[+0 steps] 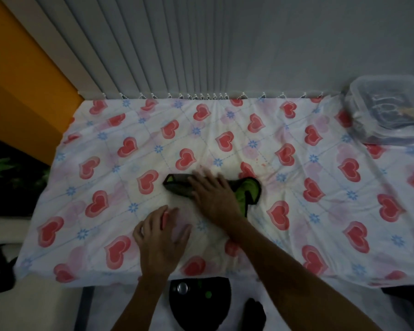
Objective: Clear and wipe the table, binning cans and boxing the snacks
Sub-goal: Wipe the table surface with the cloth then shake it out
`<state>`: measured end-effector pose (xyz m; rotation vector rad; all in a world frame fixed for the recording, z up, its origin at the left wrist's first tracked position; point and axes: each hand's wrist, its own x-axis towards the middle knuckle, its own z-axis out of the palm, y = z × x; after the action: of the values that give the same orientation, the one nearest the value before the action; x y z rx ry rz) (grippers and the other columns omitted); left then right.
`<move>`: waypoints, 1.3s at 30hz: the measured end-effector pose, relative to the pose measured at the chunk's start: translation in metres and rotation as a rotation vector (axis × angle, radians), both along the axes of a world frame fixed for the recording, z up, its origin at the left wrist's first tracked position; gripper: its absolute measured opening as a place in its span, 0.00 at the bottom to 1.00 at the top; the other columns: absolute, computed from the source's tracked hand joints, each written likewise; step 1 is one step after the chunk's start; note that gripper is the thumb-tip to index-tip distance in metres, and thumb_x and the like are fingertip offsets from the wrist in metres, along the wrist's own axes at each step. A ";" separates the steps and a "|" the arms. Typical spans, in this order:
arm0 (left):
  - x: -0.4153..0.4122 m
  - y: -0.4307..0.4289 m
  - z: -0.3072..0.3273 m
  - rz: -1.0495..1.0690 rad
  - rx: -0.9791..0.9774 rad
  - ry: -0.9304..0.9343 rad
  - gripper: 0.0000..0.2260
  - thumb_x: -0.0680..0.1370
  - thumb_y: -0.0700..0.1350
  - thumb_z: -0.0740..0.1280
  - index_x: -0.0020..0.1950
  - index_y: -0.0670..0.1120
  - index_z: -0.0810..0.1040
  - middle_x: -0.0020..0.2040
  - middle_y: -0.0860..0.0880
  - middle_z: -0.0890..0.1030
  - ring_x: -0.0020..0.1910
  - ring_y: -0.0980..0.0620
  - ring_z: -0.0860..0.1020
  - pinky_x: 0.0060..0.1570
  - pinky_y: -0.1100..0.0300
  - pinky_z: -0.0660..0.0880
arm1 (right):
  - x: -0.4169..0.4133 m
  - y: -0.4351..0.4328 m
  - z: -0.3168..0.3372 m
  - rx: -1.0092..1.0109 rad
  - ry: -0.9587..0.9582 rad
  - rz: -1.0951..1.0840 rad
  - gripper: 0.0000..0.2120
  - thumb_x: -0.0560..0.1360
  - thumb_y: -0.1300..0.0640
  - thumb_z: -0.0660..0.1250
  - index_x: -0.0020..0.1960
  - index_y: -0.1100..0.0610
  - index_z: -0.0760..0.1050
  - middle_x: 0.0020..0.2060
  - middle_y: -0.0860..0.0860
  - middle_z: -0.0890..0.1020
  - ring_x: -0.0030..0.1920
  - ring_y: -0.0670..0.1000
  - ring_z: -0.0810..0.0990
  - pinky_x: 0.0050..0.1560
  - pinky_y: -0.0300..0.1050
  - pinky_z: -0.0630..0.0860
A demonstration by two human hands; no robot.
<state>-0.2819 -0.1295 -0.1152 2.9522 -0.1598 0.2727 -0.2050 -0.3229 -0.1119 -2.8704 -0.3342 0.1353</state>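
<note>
Nearest, the left hand [161, 240] lies flat, grip released, on the heart-print surface [320, 230], beyond it the right hand [213, 194] presses open-palmed on the green-and-black cloth [247, 189], with the lidded clear box [390, 111] far right.

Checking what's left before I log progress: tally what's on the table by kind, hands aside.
Wiping cloth, green and dark, under the right hand: 1
Clear plastic box, lidded, far right corner: 1
Cans on the table: 0
Loose snacks on the table: 0
Total: 2
The left hand rests flat on the tablecloth.
</note>
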 end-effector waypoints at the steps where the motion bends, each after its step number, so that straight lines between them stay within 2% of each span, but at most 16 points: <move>1: 0.000 -0.001 0.000 -0.001 -0.005 -0.005 0.25 0.75 0.65 0.67 0.66 0.52 0.79 0.65 0.48 0.79 0.64 0.44 0.75 0.63 0.45 0.67 | 0.003 -0.016 0.001 -0.018 0.001 -0.062 0.27 0.83 0.44 0.43 0.79 0.51 0.60 0.79 0.50 0.62 0.80 0.58 0.57 0.77 0.62 0.55; 3: 0.001 -0.001 0.000 -0.008 0.011 0.007 0.25 0.76 0.66 0.65 0.66 0.53 0.80 0.66 0.49 0.78 0.65 0.44 0.75 0.63 0.45 0.66 | 0.006 -0.047 0.002 -0.035 0.010 -0.189 0.28 0.83 0.46 0.42 0.80 0.52 0.59 0.79 0.52 0.62 0.80 0.59 0.54 0.79 0.60 0.51; 5: 0.001 0.001 -0.002 -0.013 0.027 0.030 0.26 0.77 0.67 0.62 0.67 0.54 0.80 0.67 0.49 0.77 0.66 0.44 0.74 0.64 0.44 0.65 | 0.002 -0.082 0.001 -0.049 -0.011 -0.345 0.25 0.83 0.49 0.46 0.80 0.53 0.58 0.80 0.53 0.60 0.80 0.59 0.53 0.79 0.60 0.50; 8: 0.000 0.000 -0.002 -0.007 0.036 0.034 0.26 0.76 0.67 0.63 0.67 0.54 0.80 0.68 0.48 0.77 0.67 0.43 0.74 0.64 0.43 0.65 | -0.007 -0.134 -0.001 -0.097 -0.051 -0.549 0.24 0.84 0.52 0.50 0.78 0.56 0.62 0.79 0.55 0.62 0.80 0.60 0.56 0.78 0.61 0.56; 13: 0.000 0.000 -0.003 -0.007 0.031 0.021 0.25 0.76 0.66 0.62 0.66 0.52 0.81 0.68 0.47 0.78 0.67 0.42 0.74 0.63 0.43 0.65 | -0.035 -0.202 0.000 -0.098 -0.126 -0.819 0.20 0.85 0.53 0.52 0.73 0.61 0.68 0.74 0.59 0.69 0.76 0.64 0.64 0.74 0.61 0.62; 15: 0.000 0.000 -0.002 -0.008 0.030 0.016 0.26 0.76 0.66 0.63 0.65 0.52 0.81 0.67 0.47 0.78 0.66 0.42 0.74 0.63 0.43 0.65 | -0.052 -0.228 0.002 -0.070 -0.154 -0.933 0.17 0.84 0.58 0.53 0.68 0.63 0.70 0.69 0.62 0.72 0.69 0.67 0.70 0.69 0.64 0.69; 17: 0.001 0.000 -0.002 -0.005 0.030 0.019 0.25 0.76 0.66 0.63 0.65 0.52 0.81 0.67 0.47 0.78 0.66 0.42 0.74 0.63 0.43 0.65 | -0.068 -0.249 0.008 -0.020 -0.186 -1.073 0.12 0.80 0.62 0.56 0.61 0.65 0.70 0.60 0.65 0.76 0.59 0.68 0.75 0.57 0.64 0.75; 19: 0.000 0.000 -0.001 -0.003 0.040 0.032 0.25 0.76 0.66 0.63 0.66 0.52 0.81 0.68 0.47 0.78 0.67 0.42 0.74 0.64 0.43 0.65 | -0.083 -0.259 0.017 -0.054 -0.180 -1.139 0.10 0.78 0.63 0.59 0.57 0.66 0.70 0.53 0.67 0.76 0.52 0.67 0.75 0.49 0.62 0.75; 22: 0.002 -0.002 0.006 -0.007 0.083 0.077 0.25 0.76 0.65 0.62 0.66 0.53 0.80 0.67 0.47 0.77 0.66 0.42 0.74 0.63 0.43 0.66 | -0.090 -0.255 0.031 -0.116 -0.260 -1.065 0.08 0.80 0.61 0.59 0.55 0.66 0.69 0.51 0.67 0.74 0.49 0.67 0.74 0.41 0.58 0.71; 25: 0.005 -0.007 0.017 -0.013 0.127 0.108 0.25 0.75 0.65 0.63 0.67 0.52 0.77 0.67 0.46 0.75 0.65 0.43 0.73 0.61 0.44 0.66 | -0.071 -0.217 0.050 -0.002 -0.358 -0.961 0.10 0.83 0.56 0.56 0.56 0.62 0.70 0.52 0.62 0.73 0.49 0.63 0.74 0.38 0.52 0.68; 28: 0.021 -0.022 0.026 -0.105 0.075 0.032 0.26 0.75 0.61 0.65 0.68 0.47 0.75 0.66 0.45 0.75 0.62 0.42 0.75 0.59 0.44 0.67 | -0.037 -0.151 0.074 0.122 -0.390 -0.764 0.12 0.83 0.54 0.55 0.54 0.61 0.72 0.50 0.59 0.74 0.44 0.60 0.75 0.36 0.47 0.65; 31: 0.046 -0.049 0.027 -0.132 0.051 -0.030 0.23 0.78 0.57 0.62 0.69 0.46 0.75 0.68 0.44 0.76 0.63 0.41 0.75 0.61 0.43 0.68 | -0.003 -0.077 0.085 0.229 -0.383 -0.545 0.14 0.82 0.50 0.52 0.53 0.58 0.72 0.51 0.54 0.74 0.40 0.49 0.72 0.33 0.42 0.68; 33: 0.064 -0.063 0.024 -0.115 0.058 -0.024 0.22 0.81 0.56 0.58 0.68 0.44 0.75 0.67 0.43 0.76 0.63 0.40 0.76 0.61 0.41 0.69 | 0.022 -0.033 0.081 0.319 -0.360 -0.412 0.14 0.83 0.50 0.52 0.56 0.57 0.72 0.51 0.50 0.73 0.39 0.44 0.71 0.32 0.40 0.73; 36: 0.083 -0.069 0.016 -0.056 -0.016 0.078 0.30 0.77 0.63 0.60 0.71 0.44 0.72 0.68 0.43 0.75 0.66 0.42 0.74 0.66 0.39 0.69 | 0.059 0.016 0.061 0.264 -0.342 -0.208 0.13 0.82 0.51 0.62 0.63 0.56 0.71 0.57 0.53 0.75 0.46 0.47 0.75 0.37 0.43 0.80; 38: 0.086 -0.066 0.004 -0.041 0.016 0.102 0.36 0.75 0.67 0.58 0.74 0.43 0.69 0.70 0.41 0.74 0.69 0.41 0.72 0.70 0.38 0.66 | 0.079 0.033 0.040 0.175 -0.243 -0.063 0.19 0.79 0.51 0.64 0.70 0.51 0.70 0.65 0.55 0.74 0.55 0.53 0.75 0.48 0.49 0.81; 39: 0.084 -0.065 -0.001 -0.046 0.032 0.096 0.36 0.75 0.66 0.58 0.74 0.42 0.68 0.70 0.39 0.73 0.70 0.40 0.72 0.71 0.37 0.65 | 0.087 0.037 0.028 0.141 -0.188 0.016 0.20 0.80 0.50 0.63 0.71 0.48 0.70 0.69 0.54 0.72 0.61 0.56 0.74 0.55 0.53 0.78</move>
<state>-0.1975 -0.1943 -0.1166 2.9813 -0.2214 0.1225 -0.1181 -0.2862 -0.0843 -2.7457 -0.3853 -0.1512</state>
